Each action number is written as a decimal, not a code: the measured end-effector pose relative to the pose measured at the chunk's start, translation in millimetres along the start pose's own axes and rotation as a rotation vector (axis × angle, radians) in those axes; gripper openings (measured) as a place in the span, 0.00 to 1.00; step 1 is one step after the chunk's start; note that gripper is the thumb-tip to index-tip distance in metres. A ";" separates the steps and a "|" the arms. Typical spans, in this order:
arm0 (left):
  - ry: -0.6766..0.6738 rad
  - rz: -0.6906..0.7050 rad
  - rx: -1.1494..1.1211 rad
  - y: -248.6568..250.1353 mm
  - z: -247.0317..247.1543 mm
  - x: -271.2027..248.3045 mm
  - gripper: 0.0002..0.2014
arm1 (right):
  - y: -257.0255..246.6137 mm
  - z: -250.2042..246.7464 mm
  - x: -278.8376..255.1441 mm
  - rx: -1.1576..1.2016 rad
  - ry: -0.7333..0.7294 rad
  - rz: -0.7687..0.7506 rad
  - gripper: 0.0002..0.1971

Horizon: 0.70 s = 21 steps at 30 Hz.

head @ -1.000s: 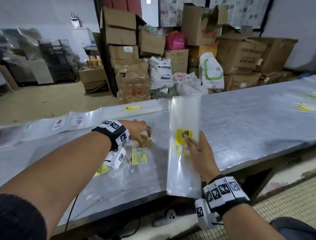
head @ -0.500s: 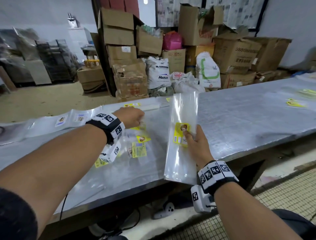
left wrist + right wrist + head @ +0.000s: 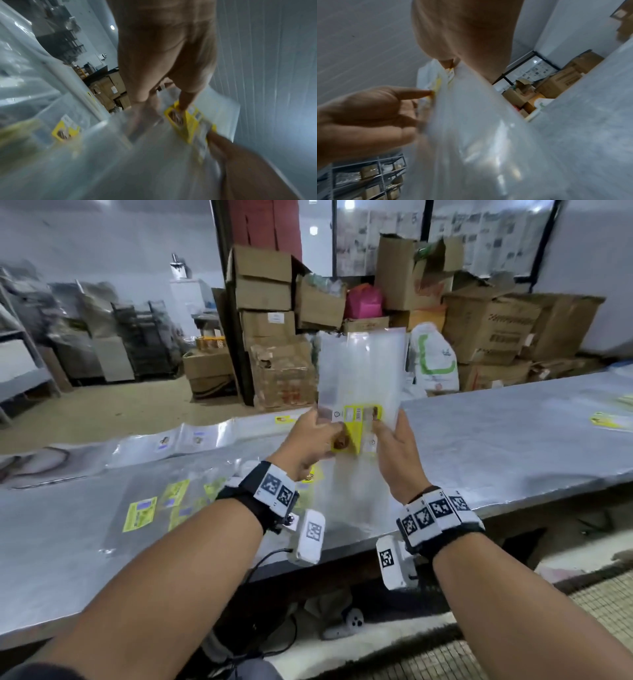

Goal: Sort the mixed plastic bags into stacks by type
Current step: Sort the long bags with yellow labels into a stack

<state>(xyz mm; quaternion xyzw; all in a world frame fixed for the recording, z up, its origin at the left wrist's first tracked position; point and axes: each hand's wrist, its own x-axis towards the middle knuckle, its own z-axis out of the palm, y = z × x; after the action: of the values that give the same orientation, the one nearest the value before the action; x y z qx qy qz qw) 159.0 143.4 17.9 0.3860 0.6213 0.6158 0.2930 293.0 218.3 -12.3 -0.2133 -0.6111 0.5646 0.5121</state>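
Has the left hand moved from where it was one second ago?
Yes. The left hand has risen off the table and now holds the clear bag beside the right hand.

both hands hold clear bags upright above the table, the left hand at 9 o'clock of the yellow label, the right hand at 3. more labelled bags lie flat at 8 o'clock. cardboard boxes stand at 12.
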 end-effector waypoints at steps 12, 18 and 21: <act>0.062 0.394 -0.218 25.4 68.3 -6.4 0.17 | -42.0 -25.9 13.8 -0.162 0.083 -0.264 0.09; -0.015 0.220 -0.048 -24.7 78.8 -14.1 0.26 | 4.4 -52.3 -7.3 -0.232 0.051 -0.056 0.14; -0.013 0.174 -0.035 -41.7 82.8 -13.1 0.21 | 16.1 -53.3 -12.8 -0.238 0.058 -0.011 0.09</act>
<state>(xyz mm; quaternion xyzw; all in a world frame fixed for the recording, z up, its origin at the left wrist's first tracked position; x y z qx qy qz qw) 230.5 179.4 -30.6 0.4373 0.5727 0.6470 0.2492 339.0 237.0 -40.5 -0.2854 -0.6599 0.4791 0.5035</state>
